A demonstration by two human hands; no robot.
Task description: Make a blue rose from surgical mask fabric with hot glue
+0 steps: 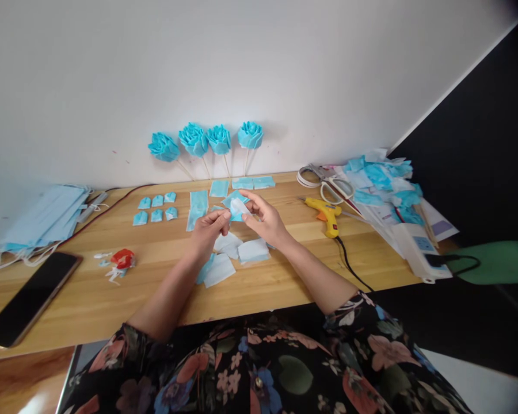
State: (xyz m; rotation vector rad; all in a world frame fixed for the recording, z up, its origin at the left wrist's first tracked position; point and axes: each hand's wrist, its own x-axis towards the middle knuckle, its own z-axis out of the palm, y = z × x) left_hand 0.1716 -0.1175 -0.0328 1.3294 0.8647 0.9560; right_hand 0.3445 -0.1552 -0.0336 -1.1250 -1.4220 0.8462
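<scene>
Over the middle of the table, my left hand and my right hand hold a small blue-and-white piece of mask fabric between them. My left fingers pinch its left edge, while my right thumb and fingers grip its right side. Below the hands lie several cut pieces with white sides up. Behind them are flat blue rectangles. To the left, several small folded blue petals lie in two rows.
Blue flowers on sticks lean against the wall. A yellow glue gun, scissors, tape roll, fabric scraps and power strip are at right. A phone, face masks and red wrapper are at left.
</scene>
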